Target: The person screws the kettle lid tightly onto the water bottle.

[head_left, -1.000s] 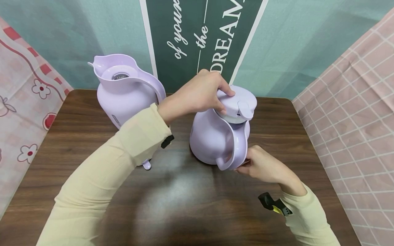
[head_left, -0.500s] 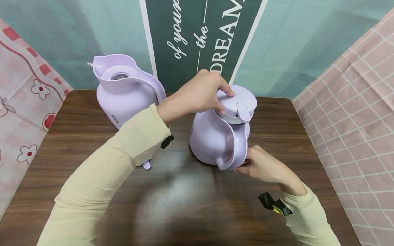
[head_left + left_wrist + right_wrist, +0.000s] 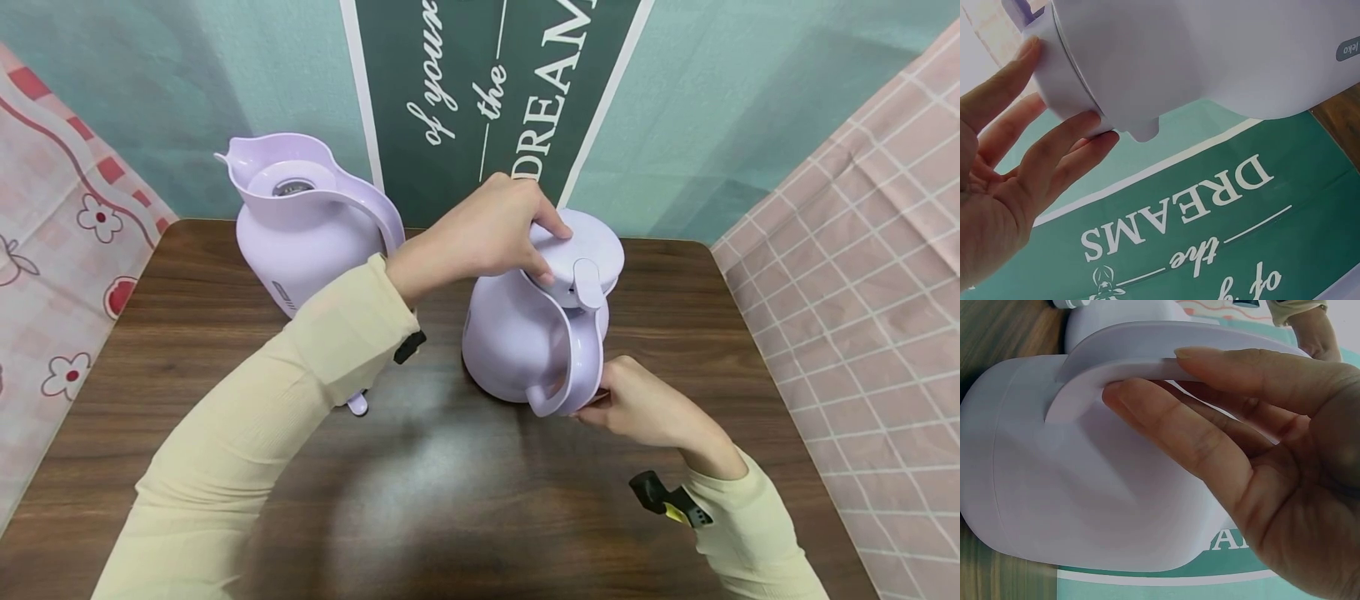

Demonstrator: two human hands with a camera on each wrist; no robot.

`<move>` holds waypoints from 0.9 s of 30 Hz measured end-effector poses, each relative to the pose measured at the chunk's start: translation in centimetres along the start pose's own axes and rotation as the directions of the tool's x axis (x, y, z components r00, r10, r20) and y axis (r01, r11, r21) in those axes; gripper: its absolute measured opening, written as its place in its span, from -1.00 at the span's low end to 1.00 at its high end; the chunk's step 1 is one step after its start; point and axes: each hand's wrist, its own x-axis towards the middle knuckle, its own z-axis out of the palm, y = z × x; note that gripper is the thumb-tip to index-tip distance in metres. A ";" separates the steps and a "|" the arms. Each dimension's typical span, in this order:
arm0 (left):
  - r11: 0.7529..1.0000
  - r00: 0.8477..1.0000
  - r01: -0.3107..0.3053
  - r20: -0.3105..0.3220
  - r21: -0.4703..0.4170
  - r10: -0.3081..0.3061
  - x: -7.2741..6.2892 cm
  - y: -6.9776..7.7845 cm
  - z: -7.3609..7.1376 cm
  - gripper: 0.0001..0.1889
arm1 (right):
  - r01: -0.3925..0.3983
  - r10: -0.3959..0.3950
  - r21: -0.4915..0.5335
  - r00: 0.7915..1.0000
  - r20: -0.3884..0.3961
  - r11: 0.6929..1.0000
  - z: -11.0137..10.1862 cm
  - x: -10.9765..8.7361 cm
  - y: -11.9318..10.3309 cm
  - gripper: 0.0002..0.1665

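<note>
A lilac vacuum jug [image 3: 506,342] stands upright right of the table's middle, its handle toward me. My left hand [image 3: 495,229] grips the round lid [image 3: 588,237] on its mouth from the left side. In the left wrist view, thumb and fingers [image 3: 1054,147] spread round the lid's rim, above the small spout [image 3: 1145,130]. The lid's lever tab [image 3: 587,283] points toward the handle [image 3: 587,367]. My right hand [image 3: 648,404] holds that handle low down; the right wrist view has its fingers and thumb pinching the handle's edges [image 3: 1110,369].
A second lilac jug [image 3: 307,237], its mouth uncovered, stands at the back left behind my left forearm. A small lilac tab [image 3: 357,404] shows from under the sleeve, the rest hidden. Behind the wooden table [image 3: 450,517] hangs a green cloth [image 3: 457,100] with lettering.
The lid has turned slightly, its lever tab swinging left into line with the handle. It also sits lower, closing the dark gap at the jug's neck. The right hand keeps its place.
</note>
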 end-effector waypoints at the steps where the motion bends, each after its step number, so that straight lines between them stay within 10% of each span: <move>1: 1.000 1.000 0.002 0.001 0.002 -0.002 0.0 0.0 0.0 -0.51 | -0.003 0.003 0.001 1.000 0.001 1.000 0.0 0.0 0.0 -0.81; 27: 0.998 0.999 0.053 -0.002 0.031 -0.053 -0.2 0.0 0.4 -0.38 | 0.003 -0.003 -0.004 1.000 -0.001 1.000 0.0 0.0 0.0 -0.82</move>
